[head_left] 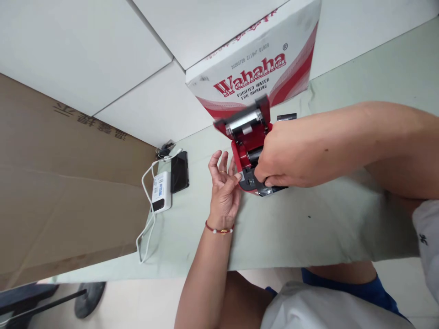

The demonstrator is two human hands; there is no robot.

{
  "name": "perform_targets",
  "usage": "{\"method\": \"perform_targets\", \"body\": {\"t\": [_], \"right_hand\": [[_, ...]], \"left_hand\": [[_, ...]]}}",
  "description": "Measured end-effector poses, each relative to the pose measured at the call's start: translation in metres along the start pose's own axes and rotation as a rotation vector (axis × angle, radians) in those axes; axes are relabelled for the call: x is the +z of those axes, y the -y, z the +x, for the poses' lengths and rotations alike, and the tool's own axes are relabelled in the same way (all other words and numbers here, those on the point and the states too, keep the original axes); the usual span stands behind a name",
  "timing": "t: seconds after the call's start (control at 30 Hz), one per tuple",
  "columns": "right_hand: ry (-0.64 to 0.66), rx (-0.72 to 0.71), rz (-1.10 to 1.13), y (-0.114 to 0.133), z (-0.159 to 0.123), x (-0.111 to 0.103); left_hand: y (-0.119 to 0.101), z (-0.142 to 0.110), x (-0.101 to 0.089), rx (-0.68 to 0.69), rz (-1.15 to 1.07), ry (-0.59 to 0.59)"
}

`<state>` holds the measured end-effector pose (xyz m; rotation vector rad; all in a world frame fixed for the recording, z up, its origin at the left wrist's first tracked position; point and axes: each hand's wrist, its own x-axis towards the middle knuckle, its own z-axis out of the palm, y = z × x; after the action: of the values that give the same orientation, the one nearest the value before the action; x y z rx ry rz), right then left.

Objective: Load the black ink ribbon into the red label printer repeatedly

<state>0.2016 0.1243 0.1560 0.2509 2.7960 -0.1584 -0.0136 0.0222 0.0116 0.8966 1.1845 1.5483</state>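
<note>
A person's two bare hands work at a red-and-black device [242,153], its hinged lid [266,108] raised, at the centre of the frame, above a pale green cloth [329,228]. The left hand [223,189], a red beaded bracelet [219,230] at its wrist, grasps the device by its near left corner, thumb on the edge, the outer fingers loosely curled. The right hand [279,153] reaches in from the right of the frame, thumb and forefinger bent down at the device's front beside glossy black film [265,191]; whether they pinch the film or only press there cannot be told. A silver roller [244,122] shows inside the lid, and a black roll [254,155] lies in the red interior, partly hidden by the right hand. A white-and-red Wahaha water carton [255,68] stands just behind the device, at upper centre. At centre left, a white power bank [162,192] lies beside a dark phone [180,171], with a white cable [138,242] looping around its left side. A large brown cardboard box [68,196] fills the left of the frame.
</note>
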Motion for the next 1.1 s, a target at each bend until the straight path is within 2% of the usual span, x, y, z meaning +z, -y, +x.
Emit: {"method": "perform_targets", "body": {"t": [0.1, 0.2, 0.27, 0.33, 0.5, 0.63, 0.7, 0.77, 0.83, 0.9, 1.0, 1.1], "right_hand": [[-0.092, 0.106, 0.024, -0.003, 0.010, -0.002], [-0.209, 0.291, 0.075, -0.013, 0.028, 0.001], [-0.213, 0.394, 0.096, -0.020, 0.041, 0.006], [-0.156, 0.441, 0.106, -0.026, 0.049, 0.012], [-0.111, 0.414, 0.099, -0.028, 0.055, 0.018], [-0.094, 0.386, 0.144, -0.029, 0.048, 0.012], [-0.120, 0.313, 0.173, -0.033, 0.037, 0.005], [-0.202, 0.293, 0.192, -0.040, 0.021, -0.004], [-0.271, 0.335, 0.200, -0.049, 0.004, -0.013], [-0.266, 0.412, 0.201, -0.064, -0.010, -0.017], [-0.120, 0.571, 0.172, -0.096, -0.014, -0.009], [-0.004, 0.829, 0.228, -0.136, -0.004, 0.016]], "left_hand": [[0.002, -0.001, 0.003, -0.017, -0.049, -0.017], [0.002, -0.003, 0.004, -0.049, -0.040, -0.002], [0.002, -0.004, 0.006, -0.053, -0.050, -0.004], [0.001, -0.005, 0.008, -0.053, -0.073, -0.010], [0.003, -0.006, 0.012, -0.049, -0.115, -0.047], [0.006, -0.007, 0.012, -0.044, -0.106, -0.049], [0.006, -0.007, 0.012, -0.042, -0.111, -0.057], [0.007, -0.007, 0.012, -0.040, -0.112, -0.075], [0.007, -0.007, 0.010, -0.045, -0.105, -0.072], [0.007, -0.007, 0.008, -0.051, -0.089, -0.047], [0.008, -0.007, 0.007, -0.048, -0.083, -0.038], [0.009, -0.008, 0.007, -0.053, -0.099, -0.062]]}}
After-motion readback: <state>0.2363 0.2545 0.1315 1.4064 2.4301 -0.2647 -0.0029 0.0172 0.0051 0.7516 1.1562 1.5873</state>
